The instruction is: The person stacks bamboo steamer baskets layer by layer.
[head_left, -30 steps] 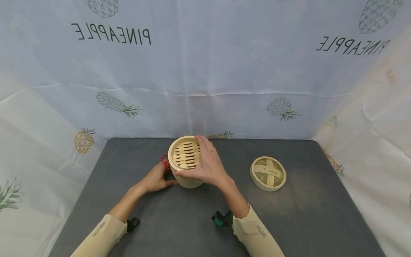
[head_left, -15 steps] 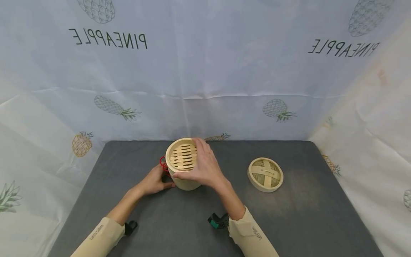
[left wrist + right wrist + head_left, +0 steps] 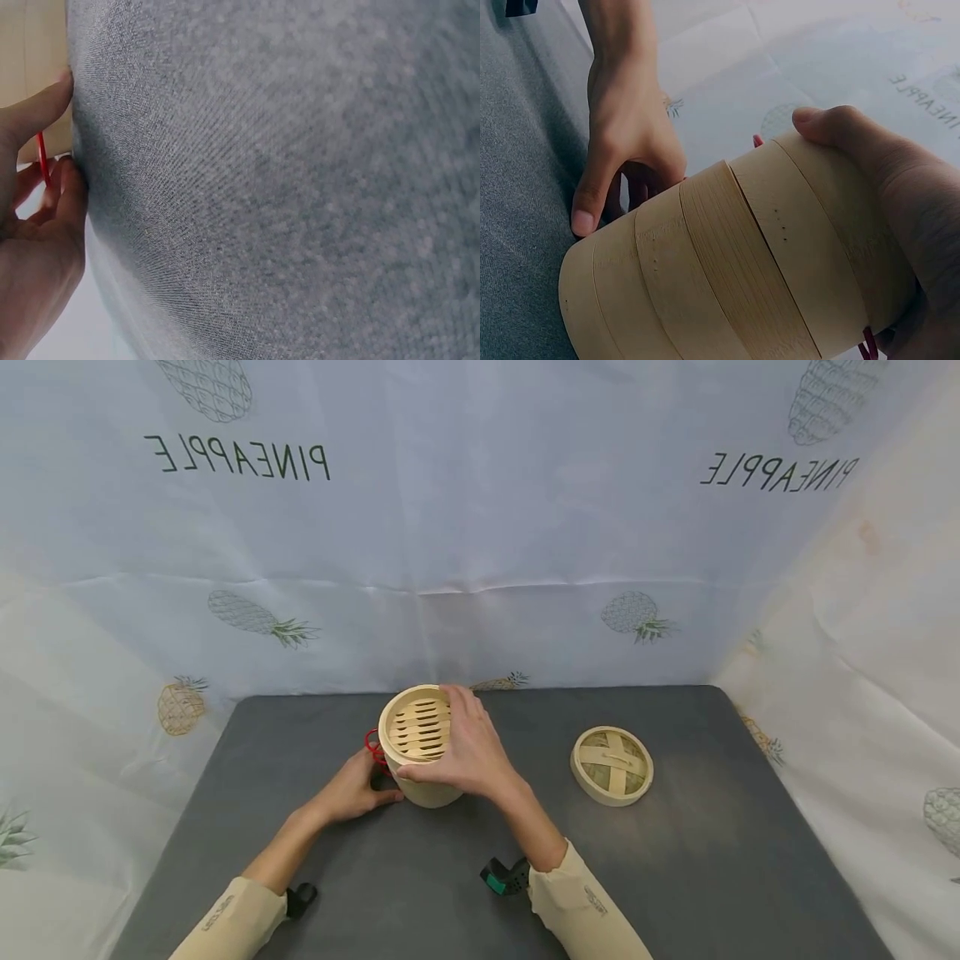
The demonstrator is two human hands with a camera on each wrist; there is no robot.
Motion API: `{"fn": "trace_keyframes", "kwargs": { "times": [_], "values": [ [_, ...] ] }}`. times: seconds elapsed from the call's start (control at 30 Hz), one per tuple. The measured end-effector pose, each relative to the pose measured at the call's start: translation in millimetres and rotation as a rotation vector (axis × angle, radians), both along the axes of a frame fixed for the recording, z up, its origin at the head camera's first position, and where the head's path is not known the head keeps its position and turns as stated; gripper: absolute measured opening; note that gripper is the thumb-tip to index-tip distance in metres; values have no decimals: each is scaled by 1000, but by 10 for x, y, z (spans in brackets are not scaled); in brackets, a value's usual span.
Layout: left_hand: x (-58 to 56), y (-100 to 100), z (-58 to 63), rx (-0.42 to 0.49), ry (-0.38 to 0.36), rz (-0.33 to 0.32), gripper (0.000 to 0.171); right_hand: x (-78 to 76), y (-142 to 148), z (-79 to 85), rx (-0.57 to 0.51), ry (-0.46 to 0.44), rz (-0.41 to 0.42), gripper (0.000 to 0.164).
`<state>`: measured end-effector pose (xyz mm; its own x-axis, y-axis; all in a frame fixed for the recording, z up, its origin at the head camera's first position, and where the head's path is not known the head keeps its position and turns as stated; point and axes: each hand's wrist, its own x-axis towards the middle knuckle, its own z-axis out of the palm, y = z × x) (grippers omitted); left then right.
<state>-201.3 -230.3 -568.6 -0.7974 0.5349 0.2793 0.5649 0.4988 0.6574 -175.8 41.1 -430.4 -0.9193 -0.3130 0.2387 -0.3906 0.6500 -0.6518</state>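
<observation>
Two round bamboo steamer baskets stand stacked near the table's back edge, left of centre in the head view. My right hand (image 3: 474,747) grips the upper steamer basket (image 3: 802,225) from the right, thumb on the near side and fingers over the far rim. Its slatted floor (image 3: 416,731) faces up. Low on the left side, my left hand (image 3: 348,789) holds the lower steamer basket (image 3: 652,277) close to the tabletop, thumb in front and fingers behind. Red cord loops (image 3: 372,745) stick out beside the left fingers. The right wrist view shows the seam between the baskets.
A bamboo steamer lid (image 3: 611,766) with a crossed-strip top lies to the right on the dark grey table (image 3: 697,860). Behind and at both sides hangs a white curtain (image 3: 517,527) printed with pineapples. Black straps (image 3: 506,875) show at both wrists.
The head view has swung slightly to the right, so everything sits further left in it. Both hands keep their hold on the baskets, and the lid stays in place.
</observation>
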Motion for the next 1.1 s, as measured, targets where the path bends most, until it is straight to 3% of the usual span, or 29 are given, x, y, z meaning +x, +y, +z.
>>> {"fn": "trace_keyframes", "kwargs": {
  "times": [0.03, 0.1, 0.17, 0.53, 0.57, 0.77, 0.8, 0.97, 1.1],
  "values": [
    [-8, -16, 3, -10, -5, 12, 77, -10, -10, 12, 1, -2, 3, 126],
    [-96, -54, -110, -42, -7, 62, 80, -32, -25, 35, 3, -6, 6, 126],
    [-126, -70, -122, -65, -6, 78, 81, -51, -33, 51, 7, -10, 9, 126],
    [-133, -22, -95, -105, -4, 80, 79, -61, 1, 53, 8, -30, 14, 126],
    [-104, 10, -17, -98, -16, 79, 79, -63, 6, 51, 6, -30, 11, 127],
    [-83, 41, 45, -55, -5, 66, 78, -71, 11, 23, -5, -27, 3, 126],
    [-98, 24, -2, -41, 15, 55, 77, -66, 10, 21, -6, -28, 2, 126],
    [-20, 37, 85, 70, 49, -5, 70, -30, 6, 32, 1, -43, 6, 127],
    [-9, 24, 61, 72, 43, -3, 74, -4, 5, 41, 25, -45, 7, 128]
  ]
}}
